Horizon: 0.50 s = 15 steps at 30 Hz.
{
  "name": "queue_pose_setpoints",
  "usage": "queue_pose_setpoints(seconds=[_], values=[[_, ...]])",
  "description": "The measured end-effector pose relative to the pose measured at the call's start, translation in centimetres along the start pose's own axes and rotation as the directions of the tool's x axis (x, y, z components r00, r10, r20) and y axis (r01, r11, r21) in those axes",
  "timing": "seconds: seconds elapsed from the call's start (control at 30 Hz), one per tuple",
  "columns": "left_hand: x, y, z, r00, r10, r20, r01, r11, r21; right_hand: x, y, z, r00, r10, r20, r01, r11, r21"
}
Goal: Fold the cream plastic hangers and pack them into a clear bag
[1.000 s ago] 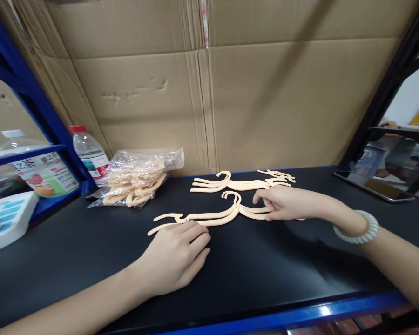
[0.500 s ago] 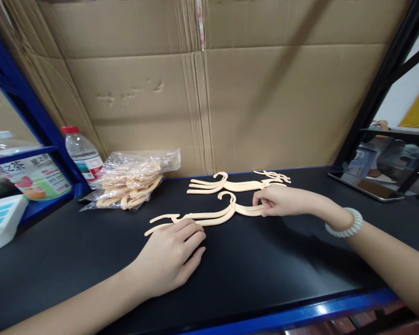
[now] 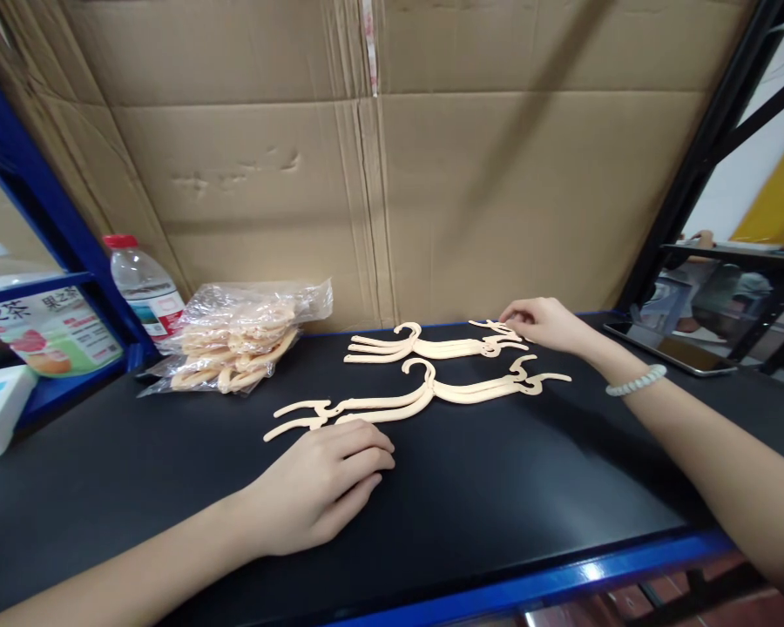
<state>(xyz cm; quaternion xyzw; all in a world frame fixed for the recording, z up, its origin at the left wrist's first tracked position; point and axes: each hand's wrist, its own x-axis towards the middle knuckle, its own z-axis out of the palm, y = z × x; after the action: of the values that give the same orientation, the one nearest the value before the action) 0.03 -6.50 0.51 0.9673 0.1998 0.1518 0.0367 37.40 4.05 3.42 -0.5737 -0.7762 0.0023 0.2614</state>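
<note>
In the head view, cream folding hangers [image 3: 398,409] with two hooks lie on the black tabletop, with short curved pieces at both ends. Behind them, more hanger parts [image 3: 450,349] lie in a row with another hook. My left hand [image 3: 327,479] rests palm down at the near edge of the front hangers, its fingers loosely stretched out and holding nothing. At the back right, the fingers of my right hand [image 3: 545,324] are bent together on a small pile of slim hanger arm pieces [image 3: 496,327]. Its fingertips partly cover the pile.
A clear plastic bag [image 3: 241,335] of similar cream parts lies at the back left, beside a red-capped bottle [image 3: 145,283]. A white tray [image 3: 0,414] stands at the far left. A tablet [image 3: 672,347] lies at the right. A cardboard wall [image 3: 483,192] closes off the back.
My right hand has let go of the right end of the front hangers and moved back and right to the small pieces. My left hand stays nearly in place.
</note>
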Motion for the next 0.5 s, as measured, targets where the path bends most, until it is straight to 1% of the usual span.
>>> queue_pose_setpoints(seconds=[0.1, 0.17, 0.33, 0.5], values=[[0.1, -0.2, -0.1, 1.000, -0.028, 0.009, 0.029, 0.998, -0.048, 0.5, 2.9, 0.2, 0.990, 0.108, -0.093, -0.117, 0.989, -0.094], [0.1, -0.2, -0.1, 0.999, -0.040, 0.013, 0.041, 0.997, -0.071, 0.6, 4.4, 0.4, 0.985, 0.139, -0.106, -0.153, 0.979, -0.137], [0.1, -0.2, -0.2, 0.998, -0.055, 0.023, 0.057, 0.994, -0.096, 0.8, 6.7, 1.2, 0.983, 0.172, -0.068, -0.181, 0.970, -0.163], [0.2, -0.2, -0.2, 0.999, -0.046, 0.017, 0.047, 0.994, -0.101, 0.8, 7.7, 1.6, 0.980, 0.199, 0.004, -0.195, 0.964, -0.182]])
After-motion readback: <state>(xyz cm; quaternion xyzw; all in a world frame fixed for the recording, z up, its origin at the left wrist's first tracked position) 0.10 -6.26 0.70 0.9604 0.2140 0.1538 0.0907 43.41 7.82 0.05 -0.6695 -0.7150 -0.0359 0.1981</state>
